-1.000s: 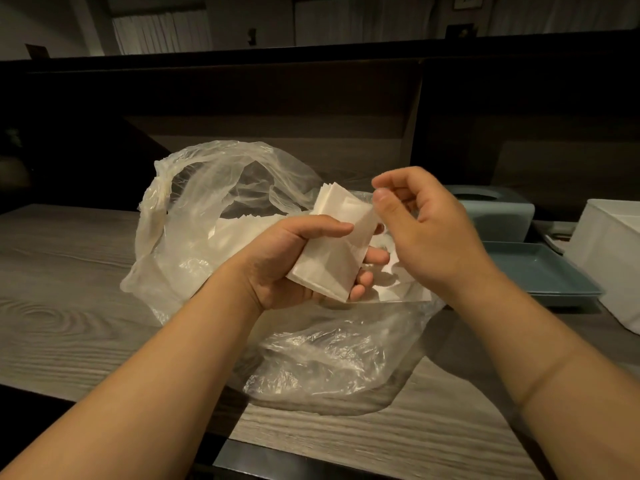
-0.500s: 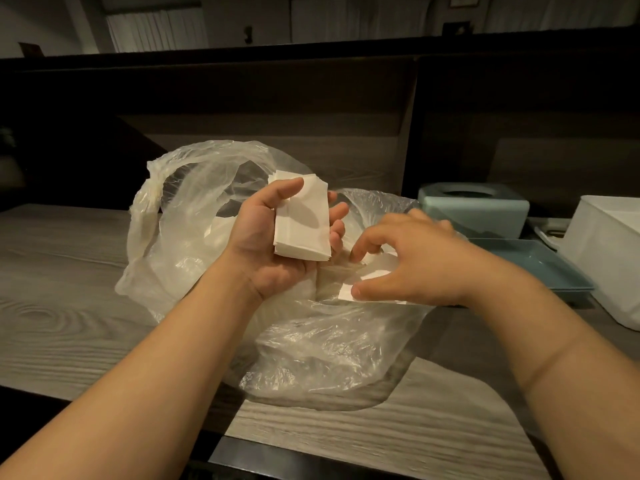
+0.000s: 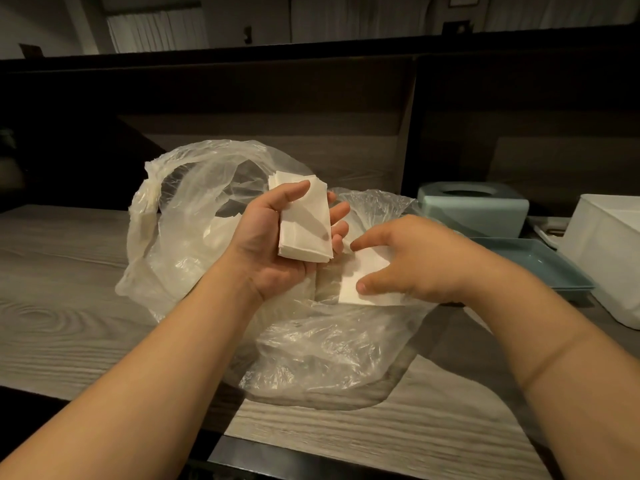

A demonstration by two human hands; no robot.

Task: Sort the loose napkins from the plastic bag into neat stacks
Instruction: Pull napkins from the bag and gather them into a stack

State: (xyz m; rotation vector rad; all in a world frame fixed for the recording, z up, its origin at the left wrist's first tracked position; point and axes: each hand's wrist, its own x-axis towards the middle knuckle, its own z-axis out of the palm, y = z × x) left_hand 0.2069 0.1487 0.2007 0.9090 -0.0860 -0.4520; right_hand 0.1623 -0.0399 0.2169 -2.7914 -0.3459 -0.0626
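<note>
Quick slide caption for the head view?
Left hand holds napkin stack; right hand pinches another napkin in the bag.

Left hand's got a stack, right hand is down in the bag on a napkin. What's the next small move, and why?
Probably lift the loose napkin onto the stack. The right hand pinches that napkin at the plastic bag mouth, and the left hand holds the stack face-up right beside it.

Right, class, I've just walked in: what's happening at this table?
A person is sorting napkins out of a clear plastic bag on a wooden table. The left hand holds a small stack of napkins above the bag. The right hand reaches into the bag's mouth and pinches one loose napkin. No stacks are on the table yet.
</note>
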